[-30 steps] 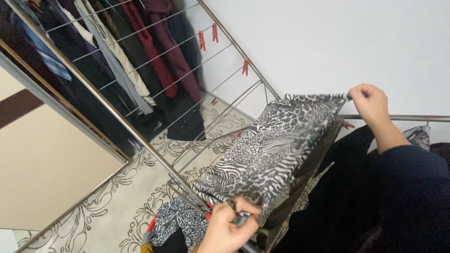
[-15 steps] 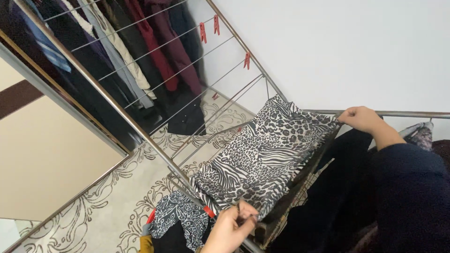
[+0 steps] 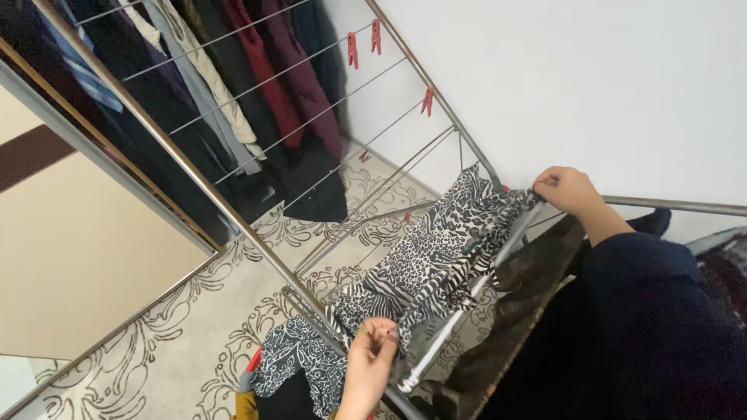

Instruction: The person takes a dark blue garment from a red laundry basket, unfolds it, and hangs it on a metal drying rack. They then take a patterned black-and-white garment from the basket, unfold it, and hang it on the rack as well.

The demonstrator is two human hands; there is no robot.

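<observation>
Bare rack wires [image 3: 257, 101] run open at far left; the left hand [image 3: 372, 362] pinches the near edge of the animal-print cloth [image 3: 436, 260] (spread across the rack's right rails), and the right hand [image 3: 569, 189] fingers grip its far corner by the wall.

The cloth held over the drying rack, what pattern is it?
The cloth shows black-and-white animal print, zebra and leopard, in the head view.

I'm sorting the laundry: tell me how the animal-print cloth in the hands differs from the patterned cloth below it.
The animal-print cloth is spread flat over the rack rails and held by both hands; the patterned cloth hangs bunched at the rack's near corner, unheld. The first shows zebra and leopard marks, the second a finer dark floral print. Both are black and white.
</observation>
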